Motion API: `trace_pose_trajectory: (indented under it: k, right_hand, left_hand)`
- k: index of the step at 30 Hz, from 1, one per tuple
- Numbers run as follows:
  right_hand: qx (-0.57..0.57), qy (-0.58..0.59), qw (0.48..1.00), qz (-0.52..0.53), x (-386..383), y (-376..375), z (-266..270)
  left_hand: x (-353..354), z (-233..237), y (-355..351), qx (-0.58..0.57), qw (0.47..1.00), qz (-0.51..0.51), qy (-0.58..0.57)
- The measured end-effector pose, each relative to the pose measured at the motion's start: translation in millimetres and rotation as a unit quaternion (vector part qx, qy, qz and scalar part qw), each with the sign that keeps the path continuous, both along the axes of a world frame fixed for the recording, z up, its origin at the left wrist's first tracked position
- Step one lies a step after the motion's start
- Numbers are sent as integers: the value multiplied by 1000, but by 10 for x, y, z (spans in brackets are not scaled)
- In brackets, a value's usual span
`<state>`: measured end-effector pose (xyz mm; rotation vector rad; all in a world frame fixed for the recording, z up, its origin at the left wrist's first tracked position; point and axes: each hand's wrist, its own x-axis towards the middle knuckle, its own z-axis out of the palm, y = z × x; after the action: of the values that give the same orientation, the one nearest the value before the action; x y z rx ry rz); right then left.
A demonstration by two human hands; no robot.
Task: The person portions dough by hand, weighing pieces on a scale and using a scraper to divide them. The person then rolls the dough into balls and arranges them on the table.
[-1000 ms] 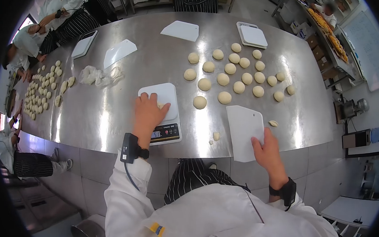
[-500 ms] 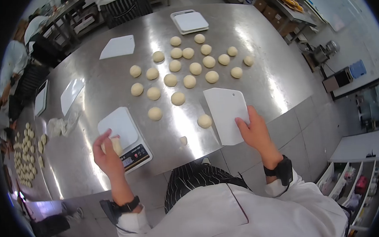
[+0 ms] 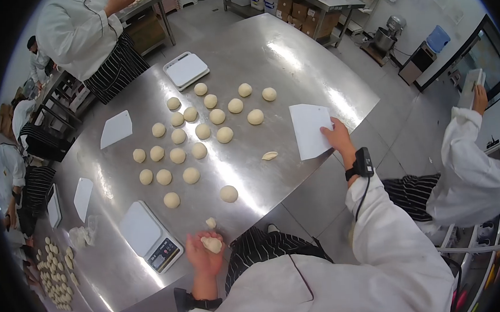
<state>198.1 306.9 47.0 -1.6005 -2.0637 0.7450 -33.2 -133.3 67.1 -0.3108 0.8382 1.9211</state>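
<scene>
My left hand (image 3: 205,259) is at the table's front edge, palm up, closed loosely around a dough piece (image 3: 212,245). A small dough scrap (image 3: 210,222) lies just beyond its fingers. To its left stands a digital scale (image 3: 142,228) with a bare white platform. My right hand (image 3: 338,136) grips a white dough scraper (image 3: 309,130), thumb on top, at the table's right side. Left of the scraper lies a thin dough strip (image 3: 269,156). A round dough ball (image 3: 228,194) sits between the hands, and several more dough balls (image 3: 199,150) spread across the steel table.
A second scale (image 3: 186,70) stands at the far edge of the steel table (image 3: 290,68). Other scrapers (image 3: 116,130) lie to the left, near many small dough pieces (image 3: 54,271). A person in white (image 3: 468,165) is close on my right; another stands beyond the table.
My left hand has moved from the scale toward me and right, with the dough in it. The scraper has shifted right, away from the ball, and a dough strip now shows. The view has turned.
</scene>
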Motion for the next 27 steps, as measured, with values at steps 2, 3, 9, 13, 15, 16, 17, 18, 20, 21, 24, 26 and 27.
trace_pose_trajectory:
  k: [2, 3, 9, 13, 15, 16, 17, 18, 20, 21, 24, 26, 27]
  right_hand:
    - [98, -49, 994, -7, -96, -144, 90]
    - [201, -90, 975, -7, -254, -314, 172]
    - [109, 257, 813, 511, -975, -2187, 673]
    - [94, 318, 834, 441, -743, -1949, 432]
    - [113, 256, 886, 370, -588, -1656, 359]
    - [116, 248, 886, 373, -521, -1510, 298]
    - [65, 228, 924, 300, -457, -1388, 221]
    - [18, 205, 954, 219, -403, -1305, 150]
    - [-6, 200, 964, 177, -385, -1175, 144]
    - [-35, 211, 967, 142, -378, -1113, 182]
    - [-59, 230, 967, 93, -457, -1106, 237]
    - [-66, 236, 965, 94, -469, -1113, 198]
    - [-63, 198, 970, 127, -459, -1108, 186]
  left_hand:
    - [-2, -68, 47, -8, 998, -5, 60]
    - [-8, -60, 104, -50, 995, 6, 90]
    - [650, 391, 856, 132, 963, -192, 137]
    - [389, 544, 420, -9, 809, -301, 504]
    - [311, 168, 85, -190, 712, -237, 633]
    - [284, 13, 4, -358, 568, -160, 724]
    - [221, 18, 26, -353, 575, -160, 721]
    - [151, 32, 71, -415, 541, -158, 715]
    - [88, -8, 213, -447, 519, -160, 711]
    - [63, -51, 270, -449, 530, -159, 702]
    - [3, -207, 340, -438, 551, -134, 697]
    - [-4, -190, 376, -418, 588, -120, 682]
    - [-16, -218, 387, -417, 586, -122, 684]
